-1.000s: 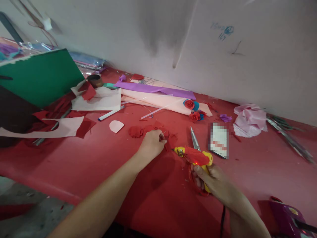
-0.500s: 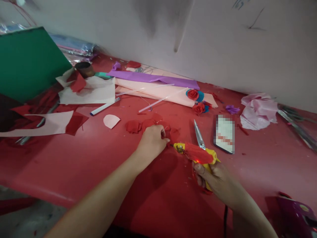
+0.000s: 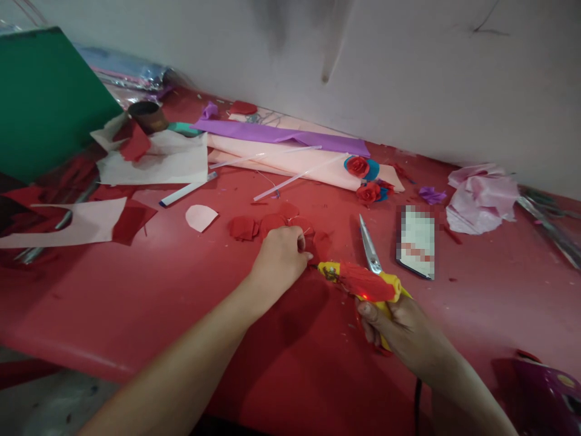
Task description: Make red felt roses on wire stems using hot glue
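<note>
The red table (image 3: pixel 149 315) is strewn with scraps, and red paper on a red top is easy to misjudge; I'd fear glue landing on bare surface. The right hand (image 3: pixel 396 330) has its fingers wrapped round the grip of a hot-glue gun (image 3: pixel 363 281), which is at four o'clock from the left hand (image 3: pixel 281 257), nozzle aimed at nine. That tip looks all but against the left thumb, so a small slip could mean a burn. The left fingers are curled in, thumb near the forefinger; whether they pinch any paper I can't tell from here. The gun's black cord (image 3: pixel 417 402) trails off towards five o'clock, and a snag there could jerk the nozzle. Scissors (image 3: pixel 371 249) lie just beyond the gun, point towards twelve; a careless swing of it could knock them.

The gun is yellow at nose, rear and grip, its barrel clad in red, a red light glowing on its side. The red paper petals (image 3: pixel 245 228), spread from ten to two o'clock around the left hand, look thin and matte, some overlapping.
</note>
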`<state>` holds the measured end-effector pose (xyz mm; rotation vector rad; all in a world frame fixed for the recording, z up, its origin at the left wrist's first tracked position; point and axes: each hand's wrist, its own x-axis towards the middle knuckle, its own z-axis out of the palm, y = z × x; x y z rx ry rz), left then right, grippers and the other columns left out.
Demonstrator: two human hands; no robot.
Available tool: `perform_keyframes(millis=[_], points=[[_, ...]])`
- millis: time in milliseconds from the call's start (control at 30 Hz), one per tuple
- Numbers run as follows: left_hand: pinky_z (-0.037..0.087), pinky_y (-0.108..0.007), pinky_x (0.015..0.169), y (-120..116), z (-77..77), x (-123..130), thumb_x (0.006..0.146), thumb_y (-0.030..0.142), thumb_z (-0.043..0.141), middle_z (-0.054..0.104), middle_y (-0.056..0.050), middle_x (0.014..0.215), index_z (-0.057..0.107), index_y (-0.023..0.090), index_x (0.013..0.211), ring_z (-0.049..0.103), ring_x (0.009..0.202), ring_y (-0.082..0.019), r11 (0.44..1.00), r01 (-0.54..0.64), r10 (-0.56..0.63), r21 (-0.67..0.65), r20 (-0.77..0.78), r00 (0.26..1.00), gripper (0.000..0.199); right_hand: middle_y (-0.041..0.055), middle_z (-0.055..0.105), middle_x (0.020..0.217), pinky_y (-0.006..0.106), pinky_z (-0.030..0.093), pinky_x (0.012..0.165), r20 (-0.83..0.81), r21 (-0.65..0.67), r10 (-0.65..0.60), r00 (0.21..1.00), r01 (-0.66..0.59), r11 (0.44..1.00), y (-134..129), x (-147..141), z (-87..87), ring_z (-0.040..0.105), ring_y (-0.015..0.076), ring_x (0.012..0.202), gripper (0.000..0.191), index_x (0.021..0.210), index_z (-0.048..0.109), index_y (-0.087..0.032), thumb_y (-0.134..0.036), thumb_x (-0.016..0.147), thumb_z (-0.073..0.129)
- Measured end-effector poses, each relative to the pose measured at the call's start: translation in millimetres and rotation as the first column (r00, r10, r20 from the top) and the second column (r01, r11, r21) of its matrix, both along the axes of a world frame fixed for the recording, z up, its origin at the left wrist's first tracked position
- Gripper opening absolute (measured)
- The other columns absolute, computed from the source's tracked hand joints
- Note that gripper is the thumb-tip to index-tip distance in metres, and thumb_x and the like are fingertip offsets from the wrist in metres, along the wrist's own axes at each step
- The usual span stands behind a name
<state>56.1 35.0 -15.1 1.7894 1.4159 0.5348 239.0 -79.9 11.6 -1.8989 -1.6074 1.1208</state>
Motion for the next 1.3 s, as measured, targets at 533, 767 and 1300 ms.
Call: perform_keyframes(millis=[533, 767, 1300], points=[[0.034, -0.028, 0.059, 0.7, 0.0, 0.2, 0.062, 0.014, 0.072, 0.059, -0.001, 0.061, 0.056, 0.019, 0.059, 0.048, 0.058, -0.015, 1.0, -0.004, 0.004, -0.009, 0.0, 1.0, 0.017, -0.0001, 0.053, 0.036, 0.025, 0.036, 0.035, 0.033, -0.043, 0.029, 0.999, -0.027, 0.999, -0.8, 7.2, 4.5, 0.047, 0.0129, 0.033, 0.05, 0.046, 0.049, -0.024, -0.056, 0.084, 0.045], [0.035, -0.028, 0.058, 0.5, -1.3, -0.2, 0.064, 0.017, 0.073, 0.059, -0.001, 0.063, 0.057, 0.019, 0.06, 0.051, 0.059, -0.015, 1.0, 0.011, -0.01, 0.023, -0.038, 0.999, 0.016, -0.0022, 0.05, 0.036, 0.025, 0.035, 0.035, -0.022, -0.006, -0.112, 0.994, 0.112, 0.994, -5.0, 5.1, 6.4, 0.046, 0.0125, 0.034, 0.043, 0.051, 0.048, -0.025, -0.055, 0.082, 0.053], [0.035, -0.028, 0.058, 0.2, 0.9, 0.1, 0.065, 0.018, 0.073, 0.06, -0.002, 0.064, 0.058, 0.018, 0.062, 0.052, 0.061, -0.015, 0.999, 0.031, -0.029, 0.029, -0.069, 0.997, 0.016, 0.0027, 0.057, 0.039, 0.026, 0.039, 0.038, 0.084, -0.107, 0.021, 0.996, -0.012, 0.994, -2.9, 5.1, 1.3, 0.054, 0.0152, 0.037, 0.057, 0.042, 0.053, -0.024, -0.065, 0.08, 0.043]])
